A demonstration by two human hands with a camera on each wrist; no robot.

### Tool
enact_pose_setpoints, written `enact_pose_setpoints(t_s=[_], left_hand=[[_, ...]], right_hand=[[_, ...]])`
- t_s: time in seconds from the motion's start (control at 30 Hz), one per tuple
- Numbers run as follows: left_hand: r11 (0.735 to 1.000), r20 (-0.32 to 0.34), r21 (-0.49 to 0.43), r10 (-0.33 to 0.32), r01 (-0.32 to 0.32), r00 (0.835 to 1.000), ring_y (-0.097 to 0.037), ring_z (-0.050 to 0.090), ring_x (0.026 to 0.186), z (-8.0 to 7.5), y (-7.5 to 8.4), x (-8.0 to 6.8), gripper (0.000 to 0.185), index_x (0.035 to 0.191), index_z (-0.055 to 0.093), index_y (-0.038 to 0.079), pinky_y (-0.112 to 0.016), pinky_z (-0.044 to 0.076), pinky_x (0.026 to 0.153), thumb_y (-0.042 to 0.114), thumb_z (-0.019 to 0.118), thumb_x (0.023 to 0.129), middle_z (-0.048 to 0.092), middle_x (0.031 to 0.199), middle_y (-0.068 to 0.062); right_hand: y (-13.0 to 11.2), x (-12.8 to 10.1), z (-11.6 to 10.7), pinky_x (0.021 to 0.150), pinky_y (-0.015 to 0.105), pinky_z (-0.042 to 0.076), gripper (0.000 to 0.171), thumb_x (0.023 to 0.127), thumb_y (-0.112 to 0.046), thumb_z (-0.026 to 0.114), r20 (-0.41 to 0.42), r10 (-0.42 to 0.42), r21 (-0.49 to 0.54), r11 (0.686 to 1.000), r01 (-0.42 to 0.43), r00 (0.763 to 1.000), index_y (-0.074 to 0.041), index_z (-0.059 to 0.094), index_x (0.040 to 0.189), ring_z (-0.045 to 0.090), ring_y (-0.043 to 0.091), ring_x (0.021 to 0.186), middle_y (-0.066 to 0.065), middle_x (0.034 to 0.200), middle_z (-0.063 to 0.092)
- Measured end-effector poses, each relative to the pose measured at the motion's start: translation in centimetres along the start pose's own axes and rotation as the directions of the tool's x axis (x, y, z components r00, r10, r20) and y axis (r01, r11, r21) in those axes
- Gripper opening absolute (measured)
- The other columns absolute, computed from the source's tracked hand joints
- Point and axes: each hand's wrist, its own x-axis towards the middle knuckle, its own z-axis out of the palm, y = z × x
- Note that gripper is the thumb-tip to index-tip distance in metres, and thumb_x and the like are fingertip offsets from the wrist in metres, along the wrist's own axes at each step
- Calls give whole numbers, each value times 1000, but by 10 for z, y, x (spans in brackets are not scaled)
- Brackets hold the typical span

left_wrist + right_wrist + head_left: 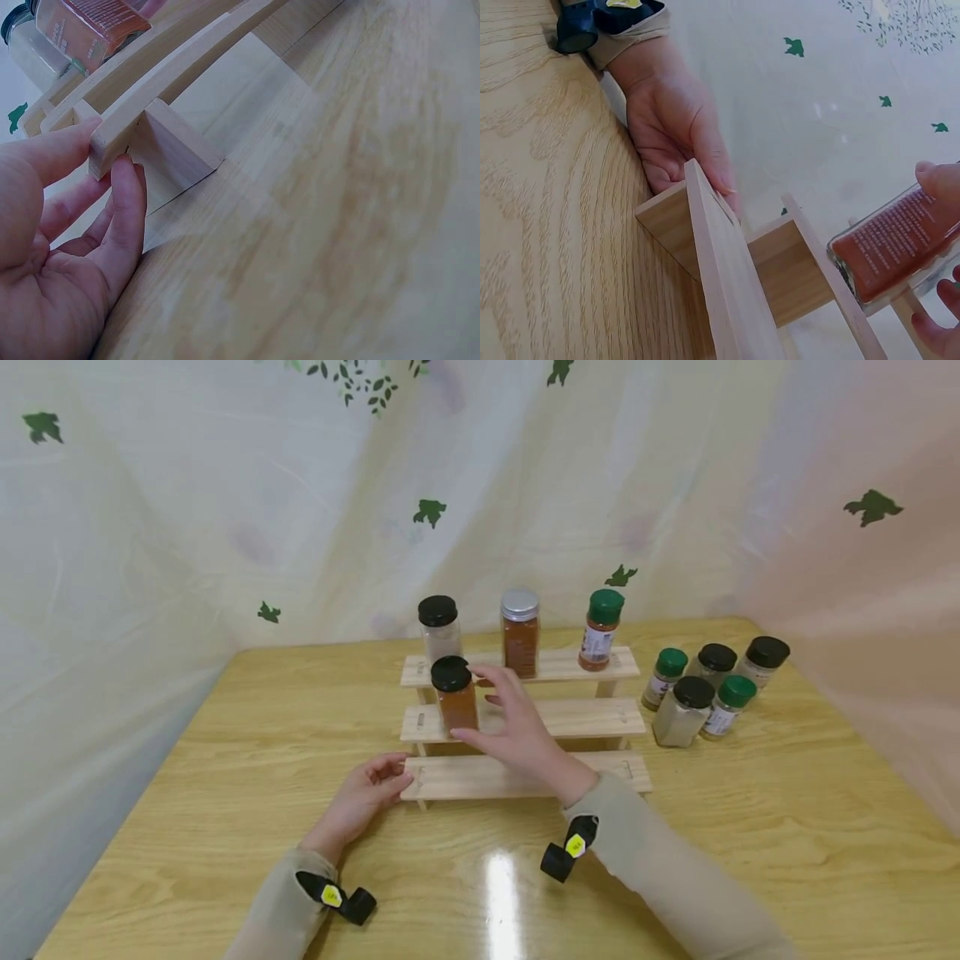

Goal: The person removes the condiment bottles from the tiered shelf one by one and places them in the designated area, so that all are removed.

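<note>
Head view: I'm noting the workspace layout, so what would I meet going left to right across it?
Left hand, held jar, silver-lidded jar, green-lidded jar on the rack, cluster of five jars.

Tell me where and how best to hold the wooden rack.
Likely best: pinch the wooden rack at the left end of its lowest shelf, coming from the left. That thin plank end projects slightly past its support, leaving space above and below, and the left hand grips there; the right arm crosses farther right.
</note>
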Motion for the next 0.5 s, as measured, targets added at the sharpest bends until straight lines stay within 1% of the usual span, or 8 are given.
enact_pose_setpoints(t_s=[0.33, 0.5], left_hand=[[1000, 13, -23, -13, 13, 1000, -3, 50, 83, 0, -2, -1, 45, 133, 42, -10, -17, 47, 71, 5, 57, 93, 51, 99, 2], [1000, 17, -10, -14, 14, 1000, -4, 49, 83, 0, 0, 0, 46, 133, 42, -9, -18, 47, 70, 7, 57, 93, 51, 98, 3]], right_hand=[[4, 5, 10, 101, 47, 41, 73, 79, -11, 77, -10, -2, 35, 999, 2, 1000, -16, 34, 138, 40, 27, 128, 11, 138, 38], [7, 6, 14, 100, 46, 43, 73, 79, -11, 77, -22, -3, 8, 1000, 4, 1000, -15, 33, 137, 41, 28, 127, 13, 138, 39]])
